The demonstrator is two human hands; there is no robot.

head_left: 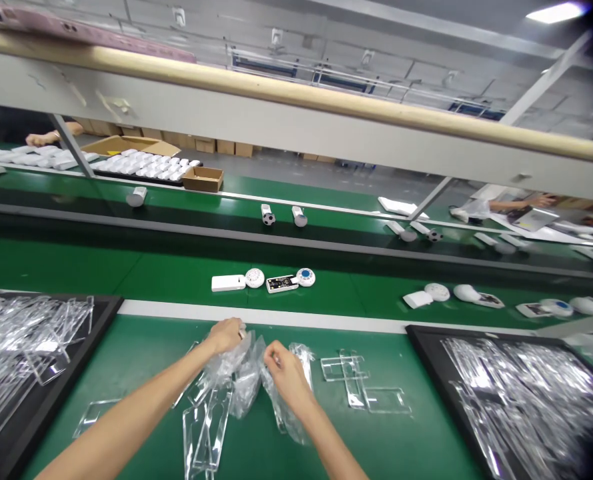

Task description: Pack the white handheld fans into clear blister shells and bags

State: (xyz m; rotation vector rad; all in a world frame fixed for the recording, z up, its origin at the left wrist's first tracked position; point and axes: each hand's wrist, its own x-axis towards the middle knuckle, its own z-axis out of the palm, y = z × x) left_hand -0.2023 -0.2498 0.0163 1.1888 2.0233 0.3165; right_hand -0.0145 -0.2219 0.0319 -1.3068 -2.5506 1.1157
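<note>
My left hand [226, 335] is closed, its curled fingers gripping the gathered edge of a crumpled clear plastic bag [247, 387]. Just to the right, my right hand [287, 375] is pinched at the bag's other side, though its fingertips partly hide what they grip. More thin clear film [296, 427] lies beneath my right wrist. Below the bag are loose clear rectangular plastic frames [207, 430], some overlapping. Further clear frames [389, 400] lie on the green bench to the right, and one clear frame [93, 415] sits partly behind my left forearm.
Black trays heaped with clear plastic pieces flank me, one left tray [76, 380] and one right tray [439, 380]. Beyond a white strip, a green belt [126, 267] carries white devices with round heads [255, 278]. A rail crosses above. Other people's hands appear at far left and right.
</note>
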